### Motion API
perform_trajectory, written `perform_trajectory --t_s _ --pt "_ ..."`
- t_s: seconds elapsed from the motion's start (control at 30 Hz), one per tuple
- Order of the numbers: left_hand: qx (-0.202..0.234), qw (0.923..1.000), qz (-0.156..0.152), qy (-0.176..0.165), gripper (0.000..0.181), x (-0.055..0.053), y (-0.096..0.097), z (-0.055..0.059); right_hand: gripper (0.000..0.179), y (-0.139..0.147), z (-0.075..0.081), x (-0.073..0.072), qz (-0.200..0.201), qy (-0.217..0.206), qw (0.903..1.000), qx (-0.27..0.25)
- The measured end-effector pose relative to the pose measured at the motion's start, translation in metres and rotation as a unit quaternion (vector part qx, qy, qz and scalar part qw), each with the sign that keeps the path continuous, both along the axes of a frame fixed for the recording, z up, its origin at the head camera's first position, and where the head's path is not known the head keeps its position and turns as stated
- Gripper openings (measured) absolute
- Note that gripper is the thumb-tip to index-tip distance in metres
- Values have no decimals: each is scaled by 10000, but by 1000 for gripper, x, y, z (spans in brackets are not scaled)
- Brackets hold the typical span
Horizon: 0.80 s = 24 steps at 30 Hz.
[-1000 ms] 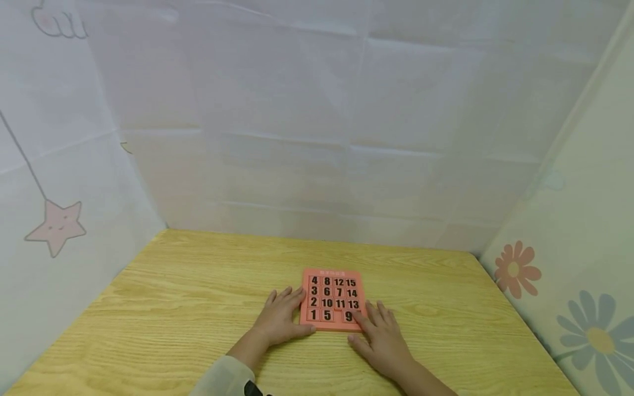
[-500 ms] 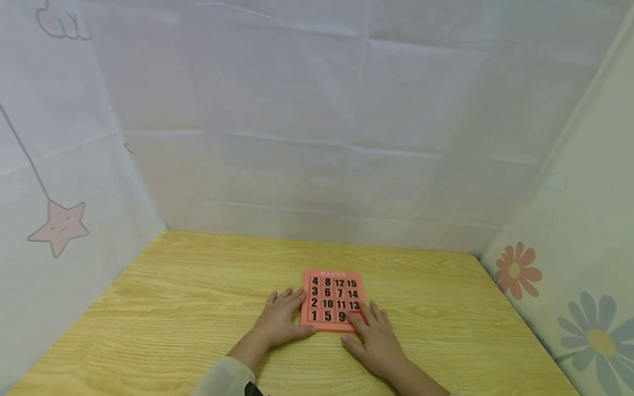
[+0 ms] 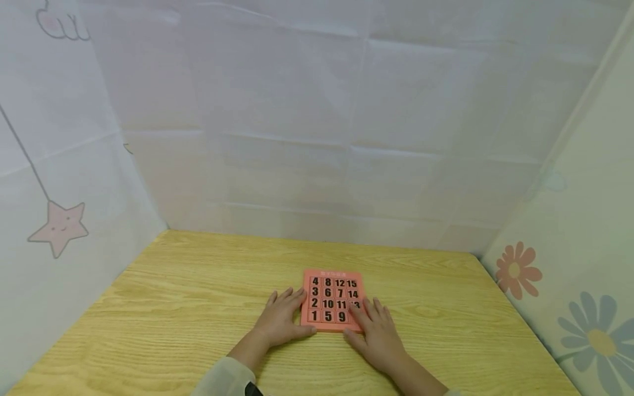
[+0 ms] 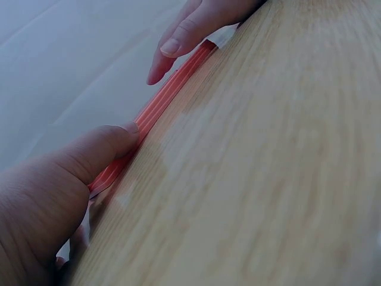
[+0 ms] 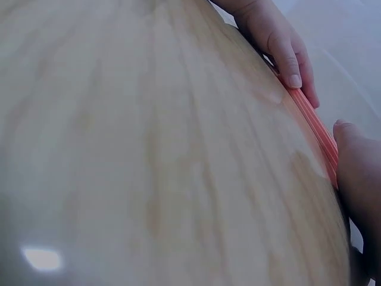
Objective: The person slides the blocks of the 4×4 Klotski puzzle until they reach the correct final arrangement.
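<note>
A pink number slide puzzle [image 3: 333,328] lies flat on the wooden table, its printed title at the far end. Its bottom row reads 1, 5, 9, with the right corner slot partly covered by my right hand. My left hand [image 3: 281,319] holds the puzzle at its near left corner, fingers along the left side and thumb on the front edge. My right hand [image 3: 380,340] reaches over the near right corner. Its index fingertip rests on the 13 tile [image 3: 356,305], hiding part of the number, while its thumb is close to the front edge.
The wooden table [image 3: 223,275] extends around the puzzle on all sides. Pale cloth walls [image 3: 317,137] stand at the back and both sides, with a printed star [image 3: 58,226] on the left and printed flowers [image 3: 514,269] on the right.
The 9 tile slid left under my right index finger, beside the 5. That finger then moved up onto the 13 tile. My left hand stayed put.
</note>
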<state>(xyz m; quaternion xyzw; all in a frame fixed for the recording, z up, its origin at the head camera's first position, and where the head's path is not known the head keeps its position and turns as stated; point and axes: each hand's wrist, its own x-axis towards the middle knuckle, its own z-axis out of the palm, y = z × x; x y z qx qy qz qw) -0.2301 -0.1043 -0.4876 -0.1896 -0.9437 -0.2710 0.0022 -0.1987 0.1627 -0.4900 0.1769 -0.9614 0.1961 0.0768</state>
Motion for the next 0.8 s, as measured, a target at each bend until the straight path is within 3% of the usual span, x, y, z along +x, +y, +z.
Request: perform_trajectory --t_s 0.43,0.8 --pt "-12 10000 37 -2 94 0 0 0 61 1 -5 -19 -276 67 9996 -5" --pt "-34 10000 29 16 94 -2 0 -1 60 1 -3 -18 -262 -44 9996 19"
